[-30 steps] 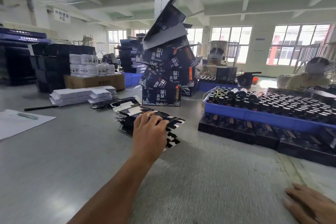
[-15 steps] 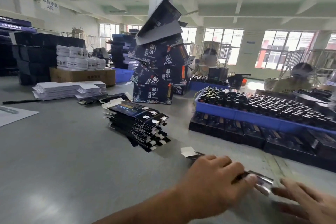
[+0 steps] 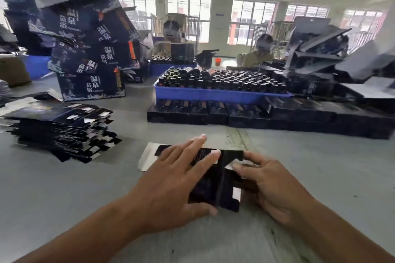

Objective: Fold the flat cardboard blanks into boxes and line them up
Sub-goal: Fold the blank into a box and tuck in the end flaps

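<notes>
A flat dark cardboard blank (image 3: pixel 215 186) with white flaps lies on the grey table (image 3: pixel 64 198) right in front of me. My left hand (image 3: pixel 171 186) grips it, fingers spread over its top and thumb under its near edge. My right hand (image 3: pixel 269 183) holds its right end, fingers curled at the flaps. A stack of more flat dark blanks (image 3: pixel 62 128) sits to the left. A leaning tower of folded dark boxes (image 3: pixel 89 49) with white characters rises behind that stack.
A blue tray (image 3: pixel 213 94) full of dark bottles rests on a row of dark boxes (image 3: pixel 256 115) across the table. More dark boxes and loose card pile up at the right (image 3: pixel 324 53). Two people sit beyond the tray.
My left hand took a blank from the stack and brought it in front of me; my right hand came up to its right end. The view swung right and lower.
</notes>
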Motion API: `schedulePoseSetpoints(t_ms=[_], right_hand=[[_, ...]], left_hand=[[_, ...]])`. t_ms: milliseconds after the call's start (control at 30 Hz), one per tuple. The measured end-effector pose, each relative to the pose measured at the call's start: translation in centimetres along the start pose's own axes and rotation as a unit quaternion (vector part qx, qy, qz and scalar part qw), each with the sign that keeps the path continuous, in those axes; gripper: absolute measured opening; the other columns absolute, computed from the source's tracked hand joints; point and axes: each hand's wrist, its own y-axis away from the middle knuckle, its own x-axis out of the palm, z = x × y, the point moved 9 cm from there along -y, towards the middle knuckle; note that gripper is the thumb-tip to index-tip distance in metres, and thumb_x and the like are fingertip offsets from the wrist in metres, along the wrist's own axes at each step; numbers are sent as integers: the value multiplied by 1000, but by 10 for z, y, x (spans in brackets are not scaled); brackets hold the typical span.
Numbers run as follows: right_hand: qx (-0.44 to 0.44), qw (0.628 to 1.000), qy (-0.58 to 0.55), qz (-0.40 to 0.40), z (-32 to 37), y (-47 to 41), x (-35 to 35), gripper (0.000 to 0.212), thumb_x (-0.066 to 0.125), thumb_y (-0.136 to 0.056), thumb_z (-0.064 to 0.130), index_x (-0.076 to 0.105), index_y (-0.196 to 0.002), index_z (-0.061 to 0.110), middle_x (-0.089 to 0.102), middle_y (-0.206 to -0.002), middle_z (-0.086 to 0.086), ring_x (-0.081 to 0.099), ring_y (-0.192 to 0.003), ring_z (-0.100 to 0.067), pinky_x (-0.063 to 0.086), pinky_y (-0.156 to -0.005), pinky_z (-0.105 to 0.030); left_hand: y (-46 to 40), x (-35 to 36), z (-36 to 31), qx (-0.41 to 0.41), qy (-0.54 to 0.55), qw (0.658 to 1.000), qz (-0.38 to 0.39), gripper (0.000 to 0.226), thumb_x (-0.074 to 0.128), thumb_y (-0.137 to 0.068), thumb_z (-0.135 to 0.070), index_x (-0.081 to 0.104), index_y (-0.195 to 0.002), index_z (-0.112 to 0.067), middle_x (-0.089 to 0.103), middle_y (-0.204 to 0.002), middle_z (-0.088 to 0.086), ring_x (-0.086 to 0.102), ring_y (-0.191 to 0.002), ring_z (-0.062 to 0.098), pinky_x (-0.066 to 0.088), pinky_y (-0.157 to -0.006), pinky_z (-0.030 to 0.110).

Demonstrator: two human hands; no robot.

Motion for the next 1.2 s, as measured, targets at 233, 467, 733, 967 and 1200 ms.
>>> schedulePoseSetpoints(t_ms=[233,467,733,967,1200], right_hand=[[12,999,25,17,-1,5,-1,25,62,-98,15,70,-120,22,76,-109,-12,74,-94,-33,48,-94,-57],[15,1000,-27,0,0,8,-5,26,52,-103,25,77,-106,21,76,-92,-10,75,-79,-26,59,-58,-34],[-53,998,40,7,13,15,1,18,64,-95,31,74,-106,20,78,-98,-6,76,-87,-22,59,-64,-27],[-182,972,145,-35,40,27,2,6,70,-91,16,66,-93,18,78,-90,4,75,-84,-12,60,-70,-23],[-202,956,214,20,41,34,18,23,70,-92,19,75,-111,31,76,-101,14,72,-93,-5,58,-77,-20]], left_hand=[[1,18,14,-46,52,994,85,127,34,-58,-106,-38,-143,-46,-29,-153,-26,-44,-129,-12,-33,-102,13],[4,-2,21,-65,38,997,2,117,39,-65,-101,24,-156,-28,44,-145,-6,42,-130,15,23,-109,31],[5,-22,20,-47,17,997,-64,96,46,-73,-90,40,-142,-23,60,-126,-3,62,-105,16,40,-92,33],[3,-33,11,-20,19,995,-96,89,50,-75,-82,50,-134,-16,61,-125,-4,46,-112,7,41,-94,30],[3,-34,0,9,38,995,-94,89,56,-77,-78,51,-138,-14,56,-134,-4,48,-119,9,40,-99,31]])
